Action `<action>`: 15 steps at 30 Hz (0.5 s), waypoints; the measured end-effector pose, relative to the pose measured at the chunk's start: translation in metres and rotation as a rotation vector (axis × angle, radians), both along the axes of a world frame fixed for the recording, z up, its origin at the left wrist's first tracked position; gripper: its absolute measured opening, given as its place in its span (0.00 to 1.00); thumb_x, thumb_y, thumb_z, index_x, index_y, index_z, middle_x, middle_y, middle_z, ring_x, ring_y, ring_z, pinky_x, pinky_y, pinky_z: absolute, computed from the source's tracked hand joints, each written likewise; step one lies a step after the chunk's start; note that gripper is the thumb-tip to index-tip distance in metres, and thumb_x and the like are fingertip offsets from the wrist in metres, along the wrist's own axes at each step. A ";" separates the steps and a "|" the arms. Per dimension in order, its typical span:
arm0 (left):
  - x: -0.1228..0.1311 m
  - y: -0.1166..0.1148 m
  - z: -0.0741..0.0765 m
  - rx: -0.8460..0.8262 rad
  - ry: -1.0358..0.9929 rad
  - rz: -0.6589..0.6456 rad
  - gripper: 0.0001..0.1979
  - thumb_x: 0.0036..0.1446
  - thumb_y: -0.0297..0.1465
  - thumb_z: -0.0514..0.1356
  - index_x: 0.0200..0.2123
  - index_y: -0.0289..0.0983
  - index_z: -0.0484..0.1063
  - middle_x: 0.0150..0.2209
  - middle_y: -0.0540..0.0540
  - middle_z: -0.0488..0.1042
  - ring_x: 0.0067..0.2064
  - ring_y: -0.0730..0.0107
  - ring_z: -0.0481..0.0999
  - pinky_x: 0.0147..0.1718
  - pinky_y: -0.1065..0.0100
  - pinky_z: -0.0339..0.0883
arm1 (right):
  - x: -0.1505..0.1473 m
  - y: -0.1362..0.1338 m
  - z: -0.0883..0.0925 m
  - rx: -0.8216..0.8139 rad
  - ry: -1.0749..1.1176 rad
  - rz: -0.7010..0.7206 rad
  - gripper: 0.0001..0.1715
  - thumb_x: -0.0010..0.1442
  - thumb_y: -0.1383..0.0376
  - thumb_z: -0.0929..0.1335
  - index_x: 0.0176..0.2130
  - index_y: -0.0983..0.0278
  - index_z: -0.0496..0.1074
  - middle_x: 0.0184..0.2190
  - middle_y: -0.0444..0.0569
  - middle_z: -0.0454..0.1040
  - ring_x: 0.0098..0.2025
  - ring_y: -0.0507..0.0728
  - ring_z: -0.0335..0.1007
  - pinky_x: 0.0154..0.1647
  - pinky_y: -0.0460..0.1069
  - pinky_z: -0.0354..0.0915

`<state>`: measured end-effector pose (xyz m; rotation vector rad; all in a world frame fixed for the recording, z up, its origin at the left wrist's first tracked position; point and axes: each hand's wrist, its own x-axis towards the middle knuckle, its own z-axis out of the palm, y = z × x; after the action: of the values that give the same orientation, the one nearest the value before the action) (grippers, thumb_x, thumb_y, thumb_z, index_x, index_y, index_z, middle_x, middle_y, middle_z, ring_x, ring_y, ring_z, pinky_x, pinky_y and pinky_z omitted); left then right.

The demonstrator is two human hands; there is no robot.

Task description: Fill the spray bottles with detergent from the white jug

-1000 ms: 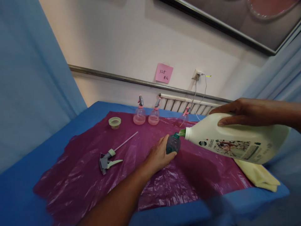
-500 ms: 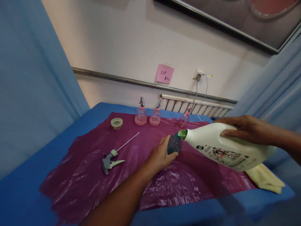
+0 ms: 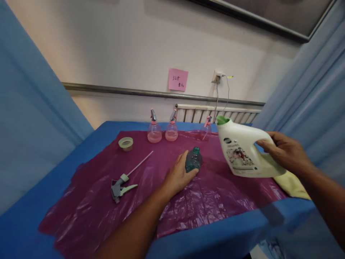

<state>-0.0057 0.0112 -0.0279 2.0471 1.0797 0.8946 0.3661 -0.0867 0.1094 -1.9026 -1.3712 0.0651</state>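
My left hand point(image 3: 176, 176) is wrapped round a small clear bottle with a green neck point(image 3: 193, 160), which stands open-topped on the purple plastic sheet point(image 3: 161, 201). My right hand point(image 3: 285, 151) grips the handle of a big white detergent jug point(image 3: 242, 151). The jug is tilted back towards upright, its green spout up and to the right of the small bottle, apart from it. A grey spray trigger head with a long tube point(image 3: 122, 181) lies on the sheet to the left.
Three pink-topped spray bottles point(image 3: 154, 131) point(image 3: 171, 130) point(image 3: 205, 130) stand at the sheet's back edge. A pale green cap point(image 3: 125, 143) sits back left. A yellow cloth point(image 3: 292, 183) lies under the jug on the blue table cover point(image 3: 215, 237). Blue curtains hang at both sides.
The jug has swung up from lying level with its spout at the small bottle's mouth to nearly upright, away from it. My left hand has stayed on the small bottle.
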 end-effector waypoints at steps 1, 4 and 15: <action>0.000 0.001 0.000 -0.003 0.003 0.003 0.44 0.63 0.39 0.69 0.77 0.38 0.58 0.75 0.35 0.66 0.76 0.47 0.67 0.76 0.49 0.59 | 0.000 -0.001 -0.007 0.055 0.059 -0.055 0.27 0.60 0.43 0.74 0.46 0.60 0.81 0.35 0.51 0.84 0.40 0.66 0.80 0.43 0.57 0.72; -0.001 0.003 -0.001 0.007 0.015 -0.001 0.43 0.64 0.39 0.69 0.77 0.39 0.58 0.76 0.35 0.66 0.76 0.46 0.67 0.76 0.48 0.60 | -0.006 -0.001 -0.034 0.171 0.226 -0.159 0.27 0.59 0.40 0.74 0.43 0.59 0.77 0.30 0.47 0.79 0.33 0.63 0.75 0.36 0.55 0.69; 0.001 0.004 -0.002 0.020 -0.002 -0.005 0.45 0.64 0.39 0.69 0.78 0.36 0.56 0.75 0.34 0.66 0.76 0.47 0.66 0.76 0.47 0.59 | -0.026 -0.015 -0.110 0.364 0.416 -0.300 0.25 0.63 0.44 0.74 0.45 0.61 0.73 0.36 0.46 0.76 0.37 0.60 0.72 0.39 0.54 0.68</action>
<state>-0.0044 0.0155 -0.0296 2.0642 1.0680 0.9075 0.3397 -0.1017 -0.0005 -1.6489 -0.7542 0.0545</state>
